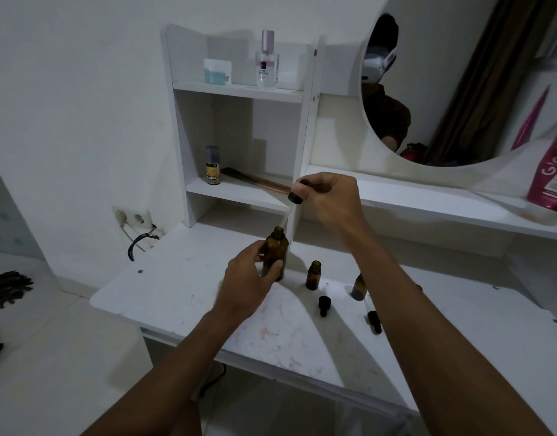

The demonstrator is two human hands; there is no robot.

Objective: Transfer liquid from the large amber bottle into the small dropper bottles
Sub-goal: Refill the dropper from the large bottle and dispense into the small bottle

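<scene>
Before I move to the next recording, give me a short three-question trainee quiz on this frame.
1. True or false: the left hand grips the large amber bottle standing on the white table.
2. What does the right hand hold? A) a perfume bottle B) a dropper C) a comb
3. Fill in: the nearer small dropper bottle stands with its neck ____.

Key:
1. True.
2. B: the dropper, held by its black cap, with the glass tip at the large bottle's mouth.
3. Open: no cap is on it, and two loose dropper caps lie on the table beside the small bottles.
</scene>
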